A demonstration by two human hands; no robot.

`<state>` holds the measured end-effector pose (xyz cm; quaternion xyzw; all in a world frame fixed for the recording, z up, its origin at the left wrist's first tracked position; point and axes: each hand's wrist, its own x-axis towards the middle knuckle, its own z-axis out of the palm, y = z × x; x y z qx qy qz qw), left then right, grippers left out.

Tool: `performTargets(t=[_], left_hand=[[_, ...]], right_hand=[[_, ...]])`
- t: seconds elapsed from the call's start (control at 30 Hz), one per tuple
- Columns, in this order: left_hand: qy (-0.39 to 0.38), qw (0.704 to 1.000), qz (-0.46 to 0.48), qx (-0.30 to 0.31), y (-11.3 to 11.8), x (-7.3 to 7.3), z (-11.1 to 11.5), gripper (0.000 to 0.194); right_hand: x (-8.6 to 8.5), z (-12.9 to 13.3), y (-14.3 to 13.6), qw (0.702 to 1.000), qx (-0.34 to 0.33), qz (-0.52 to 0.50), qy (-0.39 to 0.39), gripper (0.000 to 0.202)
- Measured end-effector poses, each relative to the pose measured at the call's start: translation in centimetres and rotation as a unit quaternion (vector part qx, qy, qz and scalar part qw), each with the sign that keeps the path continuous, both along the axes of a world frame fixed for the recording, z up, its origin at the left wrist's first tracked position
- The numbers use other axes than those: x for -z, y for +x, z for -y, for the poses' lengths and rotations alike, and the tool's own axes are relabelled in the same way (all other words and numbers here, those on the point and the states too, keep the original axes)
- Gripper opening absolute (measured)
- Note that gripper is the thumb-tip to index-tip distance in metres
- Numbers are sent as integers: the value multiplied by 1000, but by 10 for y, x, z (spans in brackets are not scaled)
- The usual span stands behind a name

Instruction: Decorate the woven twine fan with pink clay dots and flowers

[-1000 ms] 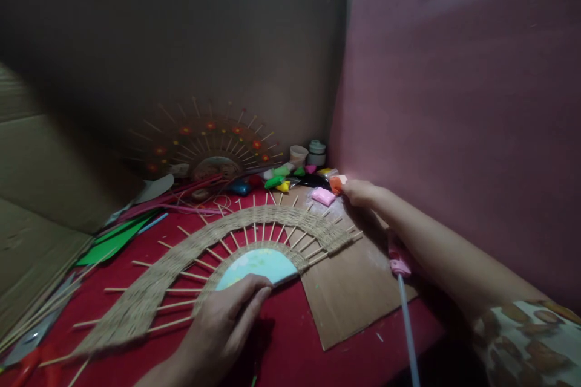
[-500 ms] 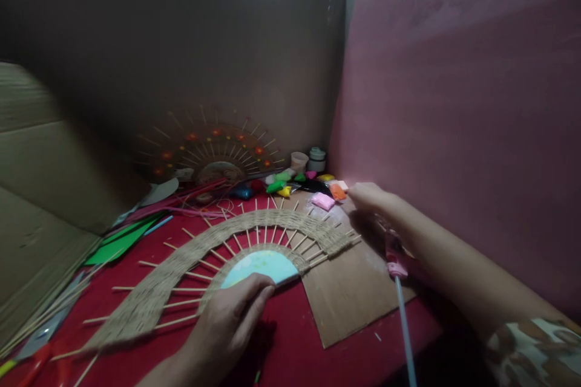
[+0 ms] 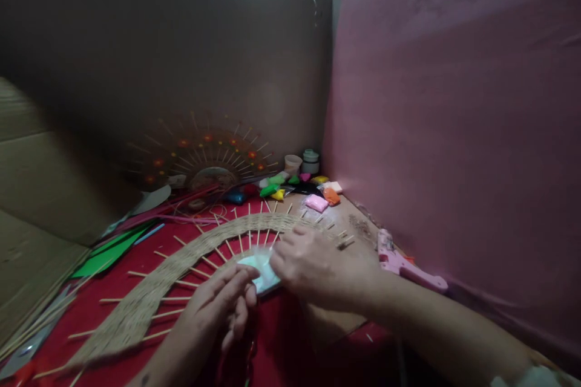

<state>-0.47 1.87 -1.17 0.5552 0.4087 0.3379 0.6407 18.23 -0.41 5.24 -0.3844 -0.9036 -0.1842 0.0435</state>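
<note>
A fan-shaped piece of woven cord on thin sticks (image 3: pixel 149 290) lies on the red table, with a light-blue half-disc (image 3: pixel 265 278) at its inner edge. My left hand (image 3: pixel 222 305) pinches the half-disc's near left edge between thumb and fingers. My right hand (image 3: pixel 308 263) is over the half-disc's right side, fingers bent together; a blurred pale patch shows beside the fingertips, and what they hold cannot be made out. To the right of my right hand, the pink glue gun (image 3: pixel 399 263) lies by the wall.
Coloured clay packets, among them a pink one (image 3: pixel 316 203) and an orange one (image 3: pixel 331 196), lie behind on cardboard (image 3: pixel 358 217). A second decorated fan (image 3: pixel 206 157) leans at the back wall. Green sheets (image 3: pixel 106 254) and loose sticks are at left.
My right hand has moved left from beside the glue gun to the half-disc. The glue gun now lies apart from it, turned. The whole view has shifted slightly.
</note>
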Motion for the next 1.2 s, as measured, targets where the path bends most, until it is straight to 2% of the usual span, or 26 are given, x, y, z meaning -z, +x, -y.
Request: performTargets(t=[0.07,0.17,0.33,0.4,0.53,0.7,0.83,0.97,1.13,1.2], left_hand=[[2,1000,-6,-2,-2,3,-5,32],[9,1000,-21,14,-8,8,-10,29],[12,999,-32,23,-10,4,-5,29],[1,999,-41,36,-9,-2,-1,31],[-12,999,-1,43,-7,-9,0,26],[-25,997,34,58,-9,-12,1,18],[-21,996,8,87,-11,-11,1,23],[-11,996,-22,90,-13,-12,1,23],[-9,993,-46,108,-14,-16,4,29],[-8,993,-52,105,-14,-18,4,29]], right_hand=[[12,0,-11,995,-58,-25,74,23],[23,-7,-12,989,-90,-43,112,20],[29,-13,-7,986,-99,-83,106,14],[31,-12,-6,983,-112,-96,107,18],[39,-11,-6,976,-131,-133,116,24],[50,-12,-5,967,-95,-218,95,31],[51,-10,-4,967,-91,-220,92,30],[50,-9,-4,965,-91,-230,86,26],[48,-7,-5,957,-84,-277,28,18],[43,-2,-5,952,-93,-290,-27,14]])
